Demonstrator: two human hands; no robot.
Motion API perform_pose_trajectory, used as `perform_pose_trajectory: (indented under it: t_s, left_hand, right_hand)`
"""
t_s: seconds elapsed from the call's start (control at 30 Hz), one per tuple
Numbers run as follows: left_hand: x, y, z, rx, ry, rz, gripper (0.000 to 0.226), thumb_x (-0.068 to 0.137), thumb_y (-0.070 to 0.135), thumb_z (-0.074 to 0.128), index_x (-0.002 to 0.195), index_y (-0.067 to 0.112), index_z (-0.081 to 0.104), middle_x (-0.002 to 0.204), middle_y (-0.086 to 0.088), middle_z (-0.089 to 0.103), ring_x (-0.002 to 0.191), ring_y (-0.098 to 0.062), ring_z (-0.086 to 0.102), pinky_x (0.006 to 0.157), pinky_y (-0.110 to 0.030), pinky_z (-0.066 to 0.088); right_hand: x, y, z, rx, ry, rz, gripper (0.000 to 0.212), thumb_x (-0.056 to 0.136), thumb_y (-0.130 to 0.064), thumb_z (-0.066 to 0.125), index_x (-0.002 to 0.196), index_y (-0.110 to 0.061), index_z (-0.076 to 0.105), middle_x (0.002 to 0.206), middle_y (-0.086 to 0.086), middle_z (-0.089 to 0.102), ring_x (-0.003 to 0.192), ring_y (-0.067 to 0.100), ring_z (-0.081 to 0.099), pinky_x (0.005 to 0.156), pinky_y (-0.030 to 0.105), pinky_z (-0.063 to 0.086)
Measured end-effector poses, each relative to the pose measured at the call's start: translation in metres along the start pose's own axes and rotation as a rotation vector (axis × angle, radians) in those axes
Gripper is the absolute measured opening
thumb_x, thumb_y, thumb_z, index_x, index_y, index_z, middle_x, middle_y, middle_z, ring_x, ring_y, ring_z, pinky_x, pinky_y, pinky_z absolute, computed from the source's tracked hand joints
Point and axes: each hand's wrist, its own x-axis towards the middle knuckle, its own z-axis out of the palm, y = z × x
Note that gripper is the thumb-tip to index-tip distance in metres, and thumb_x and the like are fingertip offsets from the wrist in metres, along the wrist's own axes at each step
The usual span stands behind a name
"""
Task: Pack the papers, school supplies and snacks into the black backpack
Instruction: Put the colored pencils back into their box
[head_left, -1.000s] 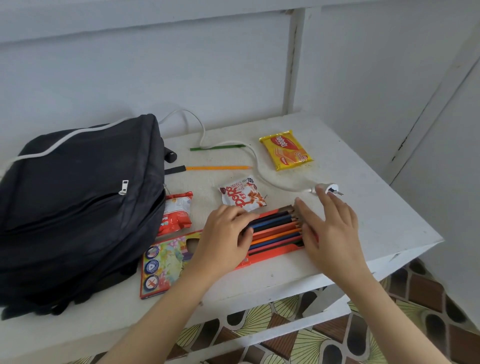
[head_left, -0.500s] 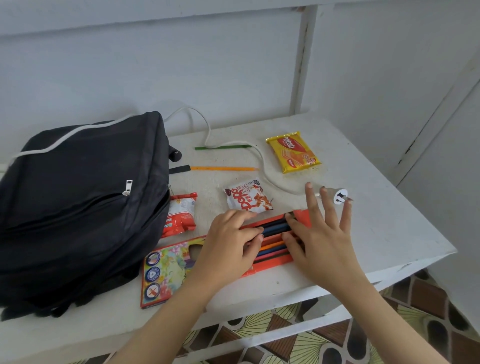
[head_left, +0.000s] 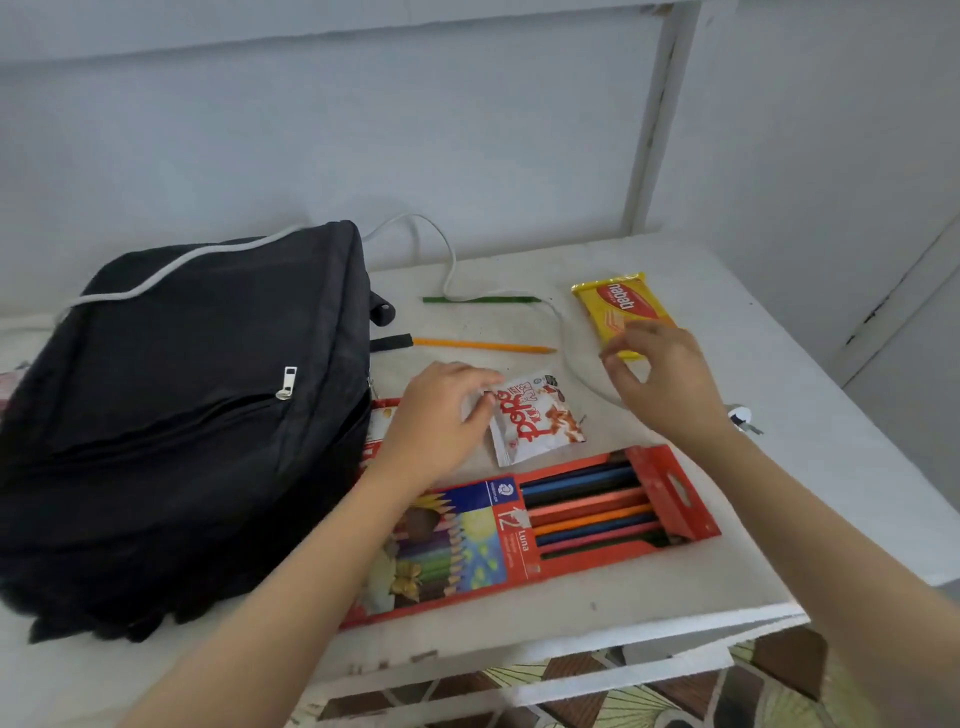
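White-painted table (head_left: 779, 364) against a pale wall: the black backpack (head_left: 182, 415) lies across its left side, front zip closed, and the open coloured pencil box (head_left: 519, 530) sits along the near edge. The left hand (head_left: 441, 410) has bent fingertips on the corner of the white snack packet (head_left: 540, 421) mid-table; whether it already pinches it, I cannot tell. The right hand (head_left: 660, 374) hovers half-open, holding nothing, over the yellow Nabati wafer packet (head_left: 618, 301) toward the far right corner. I'd lift each packet lightly by its sealed edge, since wafers likely crush, and get the bag unzipped before carrying them over.
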Motion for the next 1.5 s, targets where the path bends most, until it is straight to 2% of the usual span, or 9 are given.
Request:
perform_pose_trajectory:
  t_s: [0.17,0.4,0.5,0.6,0.73,0.93,1.1,1.37,1.5]
  left_hand:
    - [0.049,-0.018,0.003,0.073,-0.054,-0.093,0.034,0.091,0.015,0.052,0.124,0.021,0.059,0.125,-0.002,0.058,0.121,-0.02,0.045,0.099,-0.031,0.035]
    - [0.075,-0.039,0.008,0.173,-0.144,-0.127,0.037,0.091,0.021,0.053,0.127,0.027,0.057,0.128,-0.003,0.052,0.12,-0.022,0.042,0.101,-0.034,0.034]
    - [0.076,-0.042,0.006,0.153,-0.088,-0.158,0.024,0.089,0.022,0.056,0.11,0.025,0.067,0.114,-0.002,0.059,0.11,-0.023,0.047,0.095,-0.034,0.036]
    - [0.073,-0.041,0.007,0.175,-0.029,-0.163,0.015,0.088,0.02,0.059,0.097,0.025,0.069,0.106,0.0,0.06,0.105,-0.021,0.046,0.091,-0.03,0.032]
    - [0.066,-0.037,0.009,0.124,0.02,-0.148,0.014,0.089,0.021,0.058,0.098,0.026,0.067,0.1,0.005,0.06,0.1,-0.016,0.046,0.086,-0.025,0.026]
    - [0.061,-0.028,0.002,-0.027,0.124,-0.104,0.01,0.088,0.018,0.061,0.095,0.024,0.067,0.088,0.015,0.054,0.089,-0.01,0.049,0.088,-0.035,0.044]
    - [0.058,-0.022,-0.004,-0.083,0.187,-0.057,0.011,0.088,0.018,0.061,0.097,0.021,0.067,0.092,0.017,0.054,0.094,-0.012,0.052,0.09,-0.039,0.045]
    - [0.043,-0.022,-0.01,-0.087,0.235,-0.038,0.012,0.088,0.016,0.062,0.098,0.02,0.068,0.093,0.015,0.056,0.092,-0.007,0.051,0.083,-0.018,0.039]
    - [0.037,-0.025,-0.011,-0.135,0.278,-0.077,0.012,0.087,0.014,0.062,0.097,0.019,0.068,0.094,0.013,0.059,0.086,0.004,0.05,0.077,-0.005,0.036]
  right_hand:
    - [0.077,0.011,0.028,-0.229,-0.058,-0.085,0.023,0.085,-0.015,0.059,0.104,-0.016,0.072,0.114,0.017,0.062,0.106,0.038,0.051,0.092,0.036,0.036]
    - [0.12,0.009,0.068,-0.495,-0.276,-0.108,0.038,0.099,-0.026,0.037,0.134,-0.031,0.05,0.148,0.015,0.033,0.133,0.035,0.028,0.109,0.044,0.026]
    - [0.128,0.011,0.071,-0.461,-0.284,-0.081,0.034,0.099,-0.032,0.04,0.129,-0.034,0.055,0.148,0.01,0.036,0.133,0.032,0.029,0.108,0.042,0.024]
    - [0.134,0.009,0.066,-0.389,-0.214,-0.099,0.026,0.095,-0.029,0.051,0.113,-0.027,0.068,0.143,0.005,0.044,0.13,0.027,0.033,0.104,0.038,0.025]
    - [0.133,0.006,0.063,-0.346,-0.172,-0.115,0.021,0.091,-0.021,0.055,0.1,-0.019,0.074,0.141,0.005,0.047,0.128,0.026,0.037,0.103,0.037,0.026]
    - [0.127,0.007,0.062,-0.298,-0.193,-0.075,0.022,0.09,-0.03,0.058,0.108,-0.026,0.071,0.145,0.004,0.042,0.132,0.027,0.033,0.107,0.042,0.025]
    - [0.129,0.001,0.062,-0.326,-0.21,-0.09,0.021,0.089,-0.025,0.061,0.106,-0.022,0.072,0.146,0.002,0.042,0.131,0.027,0.034,0.103,0.041,0.026]
    - [0.133,0.0,0.068,-0.384,-0.201,-0.093,0.019,0.09,-0.018,0.057,0.102,-0.016,0.072,0.14,0.005,0.048,0.127,0.026,0.038,0.102,0.04,0.029]
    - [0.131,-0.002,0.071,-0.389,-0.202,-0.096,0.022,0.092,-0.018,0.053,0.105,-0.011,0.07,0.14,0.005,0.047,0.127,0.027,0.038,0.102,0.04,0.029]
